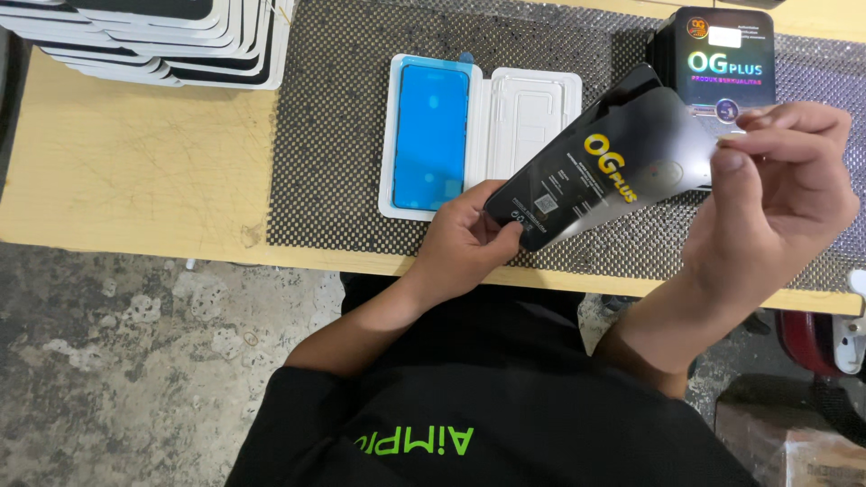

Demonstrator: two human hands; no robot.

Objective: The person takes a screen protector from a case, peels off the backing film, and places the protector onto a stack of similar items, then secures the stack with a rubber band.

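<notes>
A black flat screen panel (606,160) with a printed protective film is held tilted above the table, between both hands. My left hand (469,239) grips its lower left corner. My right hand (787,194) pinches its upper right end, thumb and fingers closed on the edge or a film tab there. Just behind the panel on the mat lies an open white plastic tray (390,144). Its left half holds a blue-framed adhesive sheet (431,135), and its right half (532,117) shows only moulded ribs.
A black perforated mat (334,108) covers the wooden table (135,162). A stack of white trays with dark panels (171,41) sits at the back left. A black printed box (726,59) stands at the back right. Concrete floor lies below the table edge.
</notes>
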